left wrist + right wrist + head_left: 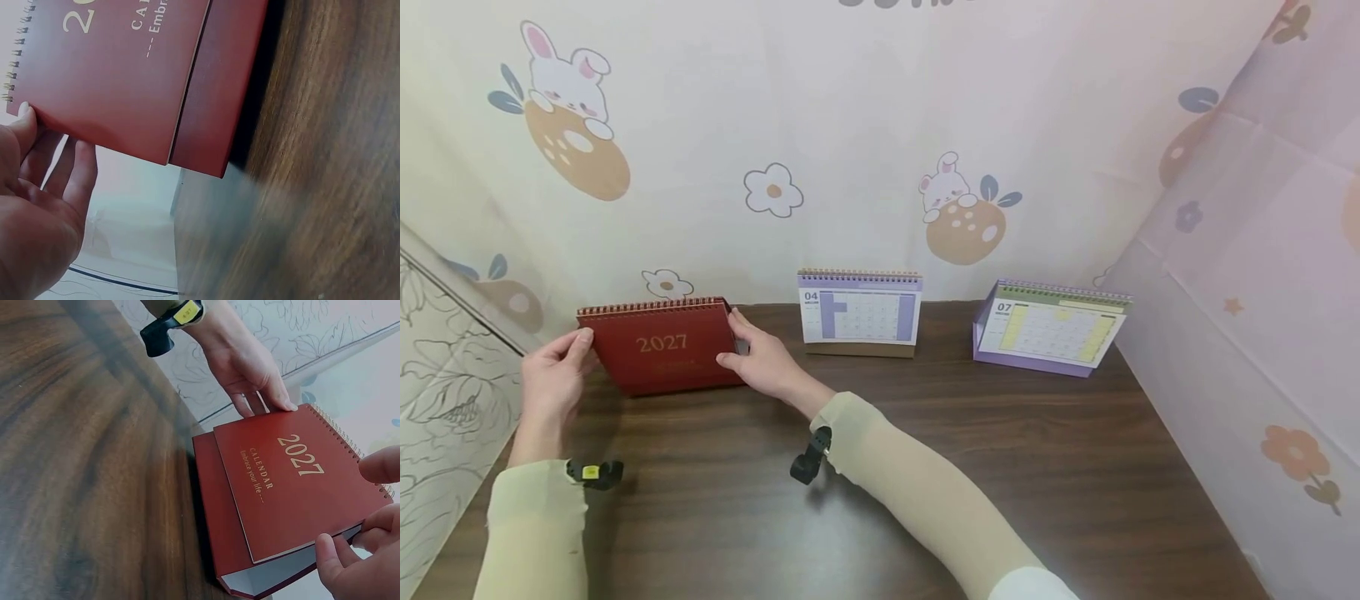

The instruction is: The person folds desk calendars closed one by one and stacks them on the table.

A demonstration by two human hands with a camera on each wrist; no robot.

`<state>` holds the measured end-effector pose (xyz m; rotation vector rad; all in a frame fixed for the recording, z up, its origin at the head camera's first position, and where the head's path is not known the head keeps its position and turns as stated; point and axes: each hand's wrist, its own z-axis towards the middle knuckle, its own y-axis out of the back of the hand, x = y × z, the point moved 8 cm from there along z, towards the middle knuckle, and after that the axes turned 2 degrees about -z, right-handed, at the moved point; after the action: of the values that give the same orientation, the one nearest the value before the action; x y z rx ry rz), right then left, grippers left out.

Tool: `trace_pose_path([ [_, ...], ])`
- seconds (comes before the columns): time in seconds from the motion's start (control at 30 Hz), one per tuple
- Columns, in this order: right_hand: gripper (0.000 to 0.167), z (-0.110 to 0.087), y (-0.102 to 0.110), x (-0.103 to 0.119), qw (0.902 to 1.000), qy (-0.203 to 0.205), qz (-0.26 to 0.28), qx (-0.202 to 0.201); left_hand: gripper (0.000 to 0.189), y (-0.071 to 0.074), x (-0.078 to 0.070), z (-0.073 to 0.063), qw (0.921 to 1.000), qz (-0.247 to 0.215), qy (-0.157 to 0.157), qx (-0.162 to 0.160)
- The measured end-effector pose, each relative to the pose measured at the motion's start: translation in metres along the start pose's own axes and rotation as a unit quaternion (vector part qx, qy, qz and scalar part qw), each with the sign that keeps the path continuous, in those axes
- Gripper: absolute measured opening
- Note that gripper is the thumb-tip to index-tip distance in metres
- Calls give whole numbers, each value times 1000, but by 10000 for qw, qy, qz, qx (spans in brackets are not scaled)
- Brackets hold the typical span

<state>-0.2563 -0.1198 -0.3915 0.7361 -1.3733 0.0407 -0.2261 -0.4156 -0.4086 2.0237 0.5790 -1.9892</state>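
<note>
A red desk calendar [666, 350] with gold "2027" lettering and a spiral along its top stands at the table's back left, between both hands. My left hand [553, 375] pinches its left edge near the spiral, thumb on the front cover and fingers behind. On the opposite edge my right hand [767, 358] holds the calendar, with fingers by the upper corner and thumb lower down. In the right wrist view the open side of its folded stand [275, 575] shows. Whether the base touches the table all along cannot be told.
A purple-and-white calendar [868, 312] marked 04 stands at the back middle. Another calendar [1048, 329], marked 07, is angled at the back right. The dark wooden table [722, 500] meets patterned cloth [850, 125] at the back and sides.
</note>
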Motion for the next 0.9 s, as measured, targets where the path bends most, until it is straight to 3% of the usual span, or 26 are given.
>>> trace_pose_path([
  [0.2,69,-12,-1,6,9994,246,-208,105,22,5,-6,-9,9983,556,-151,38],
  [0.37,69,-24,3,8,9988,369,-296,120,16,1,-10,-19,9985,384,-285,282],
  [0.5,69,-35,10,8,9986,375,-349,149,19,-3,-11,-29,9964,651,-333,430],
  [0.7,68,-53,22,2,9991,311,-266,110,20,-16,-16,-44,9894,1170,-725,465],
  [0.8,68,-62,30,0,9992,354,-189,50,25,-27,-21,-52,9809,1585,-985,544],
  [0.9,68,-73,39,-3,9994,356,-7,-1,28,-38,-25,-59,9790,1573,-1109,678],
])
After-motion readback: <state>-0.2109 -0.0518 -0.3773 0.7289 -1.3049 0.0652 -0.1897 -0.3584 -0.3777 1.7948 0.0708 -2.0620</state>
